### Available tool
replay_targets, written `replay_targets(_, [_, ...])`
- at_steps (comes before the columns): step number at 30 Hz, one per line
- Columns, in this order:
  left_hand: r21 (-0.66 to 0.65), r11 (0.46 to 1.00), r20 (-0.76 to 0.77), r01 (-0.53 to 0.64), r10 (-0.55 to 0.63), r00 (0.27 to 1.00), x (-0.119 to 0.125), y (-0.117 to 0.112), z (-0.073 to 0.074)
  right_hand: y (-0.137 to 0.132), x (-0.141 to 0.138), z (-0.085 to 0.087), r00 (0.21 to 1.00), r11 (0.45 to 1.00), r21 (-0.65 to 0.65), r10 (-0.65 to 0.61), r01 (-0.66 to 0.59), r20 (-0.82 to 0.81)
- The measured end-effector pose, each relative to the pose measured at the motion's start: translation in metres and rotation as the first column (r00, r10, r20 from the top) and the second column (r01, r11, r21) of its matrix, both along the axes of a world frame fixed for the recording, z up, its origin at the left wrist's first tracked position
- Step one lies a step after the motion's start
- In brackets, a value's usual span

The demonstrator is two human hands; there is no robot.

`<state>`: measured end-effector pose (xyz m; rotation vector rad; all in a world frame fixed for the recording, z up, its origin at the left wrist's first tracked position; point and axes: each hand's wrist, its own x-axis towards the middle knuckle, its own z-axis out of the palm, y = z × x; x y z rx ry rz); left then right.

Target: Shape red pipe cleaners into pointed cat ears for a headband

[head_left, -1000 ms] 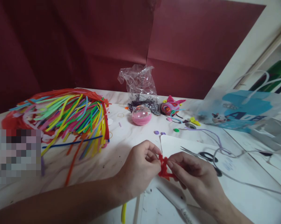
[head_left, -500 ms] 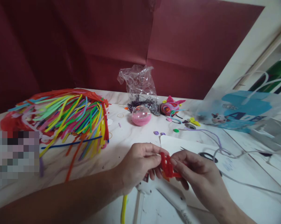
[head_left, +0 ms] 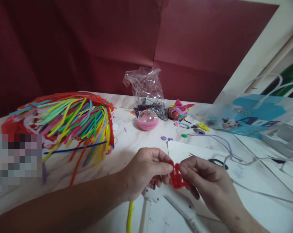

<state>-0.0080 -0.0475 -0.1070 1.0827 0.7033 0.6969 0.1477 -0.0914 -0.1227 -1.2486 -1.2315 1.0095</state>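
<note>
A bent red pipe cleaner point(head_left: 177, 179) is held between my two hands, folded into several narrow loops. My left hand point(head_left: 148, 171) pinches its left edge between thumb and forefinger. On the other side my right hand point(head_left: 206, 176) has thumb and fingertips closed on the same piece, and a short end sticks out under them. Below the hands lies a white glue gun point(head_left: 180, 207), partly covered by them. A pair of scissors with black handles point(head_left: 218, 163) rests on white paper point(head_left: 248, 181), half hidden behind my right hand.
Many coloured pipe cleaners point(head_left: 71, 119) spill from a red bag at left. A pink-wrapped clear ball point(head_left: 147, 120), a clear plastic bag point(head_left: 146, 85) and a pink yarn-like figure point(head_left: 178, 111) stand at the back. A blue-white bag point(head_left: 253, 113) is at right.
The red pipe cleaner has been turned and bent a little, its loops now standing differently. My left fingers have shifted slightly right along it, and both hands keep hold.
</note>
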Motion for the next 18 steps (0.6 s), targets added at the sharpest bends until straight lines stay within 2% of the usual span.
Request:
replay_targets(7, [-0.065,0.997,0.078,0.042,-0.037,0.996,0.0006,0.001,0.0032,-0.0018,0.0021,0.0015,0.994,0.998,-0.045,0.029,-0.034,-0.107])
replay_targets(14, [-0.076,0.995,0.076,0.065,-0.059,0.995,-0.0008,0.0014,0.0054,-0.0014,0.0024,0.0005,0.994,0.998,-0.057,0.017,-0.023,-0.107])
replay_targets(18, [-0.092,0.987,0.104,0.13,-0.121,0.987,-0.0021,0.0008,0.0073,-0.0016,0.002,0.0003,0.995,0.998,-0.06,0.023,-0.029,-0.093])
